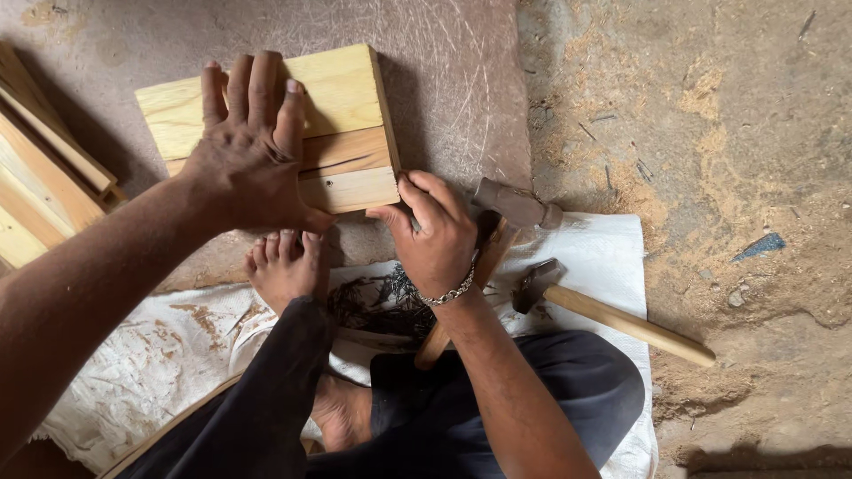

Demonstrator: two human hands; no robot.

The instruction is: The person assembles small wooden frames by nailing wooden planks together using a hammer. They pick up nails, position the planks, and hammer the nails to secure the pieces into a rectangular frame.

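Sitting on the dirt floor (710,133) is where all of this is seen from, with a white sack (142,355) spread out under the crossed legs. Biggest thing being handled is the wooden box (346,124) of pale planks, which is set on a smooth slab just past the bare foot (284,266). More planks (40,168) are stacked off to the left. The left hand (248,151) is laid flat on top of the box, fingers spread and pressing down. The right hand (435,235) is held at the box's near right corner, thumb and fingertips pinched together — whatever is pinched is too small to be made out. One hammer (497,226) is tucked under that hand, a second hammer (612,315) is lying on the sack just beside it, and a dark pile of nails (377,302) is heaped between foot and wrist.
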